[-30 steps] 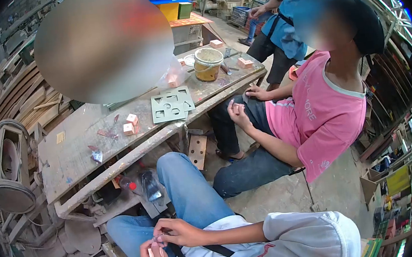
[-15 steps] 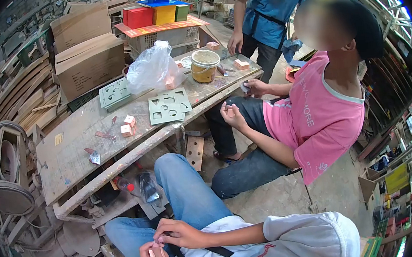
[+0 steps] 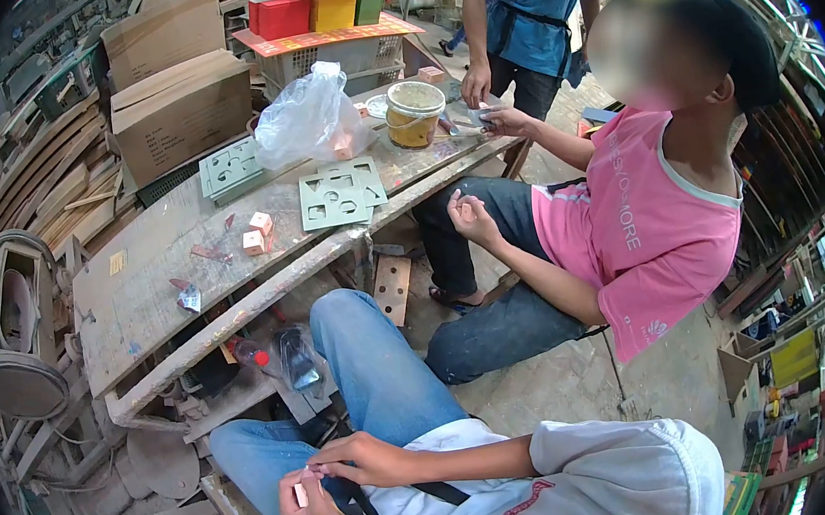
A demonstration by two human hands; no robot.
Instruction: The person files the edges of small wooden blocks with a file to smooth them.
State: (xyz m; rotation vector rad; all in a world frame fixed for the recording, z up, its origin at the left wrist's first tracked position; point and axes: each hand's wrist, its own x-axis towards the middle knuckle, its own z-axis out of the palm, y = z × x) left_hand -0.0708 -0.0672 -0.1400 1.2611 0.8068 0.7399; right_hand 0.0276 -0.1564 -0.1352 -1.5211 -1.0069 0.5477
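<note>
My left hand [image 3: 311, 514] is closed around a small pale pinkish block [image 3: 302, 494] above my lap. Just above it, my right hand [image 3: 361, 460] has its fingertips pinched together at the block's upper end. Whether something small sits in that pinch is hidden. Both hands are over my jeans [image 3: 363, 363], in front of my white shirt [image 3: 578, 491].
The worn workbench [image 3: 144, 286] bears two pinkish cubes [image 3: 253, 242], green cut-out boards [image 3: 341, 197], a plastic bag [image 3: 307, 118] and a yellow bucket [image 3: 413, 117]. A co-worker in pink [image 3: 649, 212] sits right; another in blue [image 3: 533, 14] stands behind.
The co-worker in pink has moved the hand with a grey piece up to the bench's far end. My hands stay together at the block, shifting only slightly. The view has tilted a little.
</note>
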